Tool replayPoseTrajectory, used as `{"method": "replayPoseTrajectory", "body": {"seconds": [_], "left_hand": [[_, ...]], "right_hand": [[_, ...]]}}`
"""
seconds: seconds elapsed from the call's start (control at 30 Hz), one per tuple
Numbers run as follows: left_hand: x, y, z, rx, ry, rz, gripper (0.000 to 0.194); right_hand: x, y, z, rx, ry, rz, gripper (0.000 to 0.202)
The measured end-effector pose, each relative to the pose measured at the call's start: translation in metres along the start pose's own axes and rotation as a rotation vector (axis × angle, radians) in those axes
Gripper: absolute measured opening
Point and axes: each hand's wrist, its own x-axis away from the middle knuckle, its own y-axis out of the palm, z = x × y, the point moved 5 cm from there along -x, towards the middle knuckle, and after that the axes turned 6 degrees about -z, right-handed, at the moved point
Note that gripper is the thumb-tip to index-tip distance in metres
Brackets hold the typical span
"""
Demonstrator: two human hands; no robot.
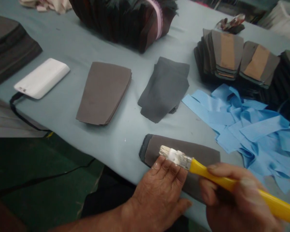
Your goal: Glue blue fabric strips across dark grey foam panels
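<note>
My right hand [241, 196] grips a yellow-handled brush [203, 169] whose bristles are coated with something white. The brush head points left, just over the fingertips of my left hand [159, 190]. Those fingers lie stretched out on a dark brown flat piece [183, 146] near the table's front edge. At its left end the piece shows a black layered edge. Behind it lie a stack of brown tapered pieces [105, 91] and a loose pile of dark grey pieces [166, 88]. To the right is a heap of light blue strips [246, 122].
A white power bank [42, 79] with a black cable sits at the left, beside a dark stack [9, 48]. At the back lies a dark bundle tied with a pink band [157, 16]. Stacks of grey pieces with tan strips [228, 51] stand at the back right.
</note>
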Motion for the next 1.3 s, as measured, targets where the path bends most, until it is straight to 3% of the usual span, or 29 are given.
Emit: {"method": "replayPoseTrajectory", "body": {"seconds": [0.1, 0.2, 0.33, 0.53, 0.67, 0.87, 1.03, 1.2, 1.3], "left_hand": [[0.002, 0.004, 0.002, -0.013, 0.028, -0.019, 0.067], [0.003, 0.007, 0.003, -0.013, 0.02, -0.007, 0.071], [0.001, 0.007, 0.006, -0.038, 0.03, 0.021, 0.064], [-0.002, 0.001, 0.005, -0.071, 0.044, 0.002, 0.057], [0.001, 0.009, 0.004, 0.035, 0.021, -0.022, 0.064], [0.0, 0.008, 0.007, -0.035, 0.025, -0.017, 0.06], [0.0, 0.007, 0.006, 0.014, 0.016, -0.023, 0.065], [-0.001, 0.006, 0.007, -0.054, 0.043, -0.004, 0.059], [-0.002, -0.001, 0.006, -0.057, 0.047, 0.017, 0.062]], "right_hand": [[-0.01, 0.024, -0.004, -0.168, 0.023, -0.024, 0.029], [-0.02, 0.036, -0.009, -0.156, -0.009, -0.156, 0.031], [-0.024, 0.036, -0.003, 0.027, -0.033, -0.233, 0.035], [-0.026, 0.038, 0.007, 0.207, -0.084, -0.212, 0.029], [-0.027, 0.035, -0.005, 0.225, -0.14, -0.128, 0.032], [-0.025, 0.043, -0.004, 0.206, -0.118, -0.293, 0.031], [-0.026, 0.037, -0.002, 0.251, -0.133, -0.197, 0.026], [-0.025, 0.042, -0.001, 0.215, -0.117, -0.302, 0.03], [-0.028, 0.04, 0.001, 0.241, -0.114, -0.254, 0.027]]}}
